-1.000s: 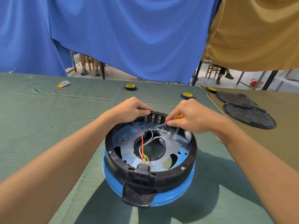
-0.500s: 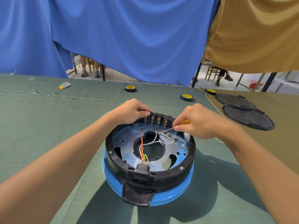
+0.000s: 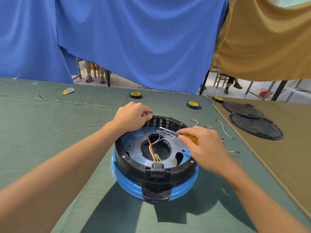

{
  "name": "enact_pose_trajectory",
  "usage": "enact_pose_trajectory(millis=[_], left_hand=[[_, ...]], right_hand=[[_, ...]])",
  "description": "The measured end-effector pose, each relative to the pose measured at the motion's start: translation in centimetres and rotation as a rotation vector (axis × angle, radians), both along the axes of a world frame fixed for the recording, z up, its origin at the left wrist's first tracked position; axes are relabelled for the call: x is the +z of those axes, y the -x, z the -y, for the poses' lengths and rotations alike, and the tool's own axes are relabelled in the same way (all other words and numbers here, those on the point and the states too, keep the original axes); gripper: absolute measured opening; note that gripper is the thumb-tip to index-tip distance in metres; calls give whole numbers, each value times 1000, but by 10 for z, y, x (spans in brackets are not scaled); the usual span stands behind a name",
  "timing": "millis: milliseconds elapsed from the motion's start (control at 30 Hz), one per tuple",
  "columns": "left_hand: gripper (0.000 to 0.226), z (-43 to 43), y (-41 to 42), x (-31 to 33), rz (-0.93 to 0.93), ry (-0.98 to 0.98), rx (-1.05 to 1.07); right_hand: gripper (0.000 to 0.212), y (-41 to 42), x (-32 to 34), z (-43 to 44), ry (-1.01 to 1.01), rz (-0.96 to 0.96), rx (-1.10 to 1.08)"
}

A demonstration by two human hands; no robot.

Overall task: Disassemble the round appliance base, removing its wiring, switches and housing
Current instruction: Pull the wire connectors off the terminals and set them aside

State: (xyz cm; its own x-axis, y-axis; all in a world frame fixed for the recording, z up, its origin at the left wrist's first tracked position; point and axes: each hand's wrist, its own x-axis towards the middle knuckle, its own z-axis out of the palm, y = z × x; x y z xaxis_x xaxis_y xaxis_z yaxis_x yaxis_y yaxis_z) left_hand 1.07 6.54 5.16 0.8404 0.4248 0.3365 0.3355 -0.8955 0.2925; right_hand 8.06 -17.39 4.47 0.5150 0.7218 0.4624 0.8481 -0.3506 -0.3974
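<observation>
The round appliance base [image 3: 154,172] sits upside down on the green cloth, a black ring on a blue shell with a metal plate [image 3: 131,142] inside. Red, white and yellow-green wires [image 3: 151,148] run from the front power socket [image 3: 157,172] across the centre hole. A row of switches [image 3: 159,122] lines the far inner rim. My left hand [image 3: 133,116] grips the far left rim beside the switches. My right hand [image 3: 200,143] holds an orange-handled screwdriver [image 3: 190,137], its shaft pointing left over the white wires.
Cut wire pieces [image 3: 224,129] lie on the cloth right of the base. Two black round covers [image 3: 252,121] rest on the tan cloth at right. Black-and-yellow tape rolls [image 3: 136,95] sit at the back, a small yellow-grey tool [image 3: 68,90] at far left.
My right hand has pulled back toward me and to the right, with the screwdriver now lying flatter over the wires. My left hand stays on the far rim.
</observation>
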Motion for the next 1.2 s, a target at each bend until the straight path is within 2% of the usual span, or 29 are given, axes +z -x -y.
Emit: enact_pose_trajectory(millis=[67,167,267,333,433,567,667,833,933,1033,1200], left_hand=[[28,6,3,3,106,-108,9],[27,17,13,8,240,-77,75],[30,30,33,2,188,17,216],[37,43,50,-3,176,105,338],[43,72,74,-10,327,311,507],[55,103,80,-28,482,563,593],[52,102,67,-37,522,713,616],[49,74,42,-39,572,739,535],[62,51,33,-31,493,773,516],[74,48,29,-32,513,670,595],[60,65,21,-55,514,569,456]], right_hand=[[20,8,-7,-4,-49,105,-64],[22,17,-13,-6,-87,163,-165],[29,21,-19,-4,-74,195,-299],[27,23,-20,-5,-95,243,-375],[25,24,-19,-15,-83,236,-447],[24,17,-19,-29,-101,217,-465],[25,10,-20,-39,-154,190,-429],[26,-9,-21,-53,-270,-71,-270],[24,-20,-17,-50,-304,-188,-206],[23,-25,-15,-46,-261,-162,-170],[23,-13,-23,-51,-214,-67,-168]])
